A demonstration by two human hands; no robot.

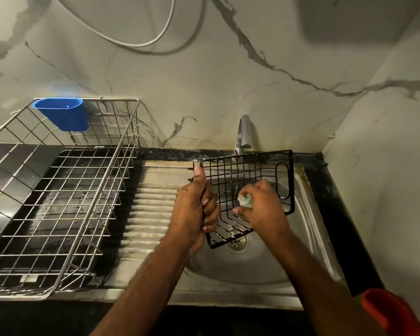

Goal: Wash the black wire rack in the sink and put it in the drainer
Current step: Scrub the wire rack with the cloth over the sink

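Black wire rack [246, 190] was tilted over the sink [308, 229] below the tap [243, 132], left hand [194, 209] fingers gripped its left edge, right hand [262, 204] fingers pinched a pale scrubber [245, 199] against its mesh, empty steel drainer [58, 190] left of the sink

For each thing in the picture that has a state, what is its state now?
Rack: held tilted over the sink, not yet in the drainer.
Left hand: grip closed on the rack's left edge.
Right hand: holds a pale scrubber against the rack.
Tap: flow cannot be told.
Drainer: holds no dishes.
Blue cup: hangs on the drainer's rim.
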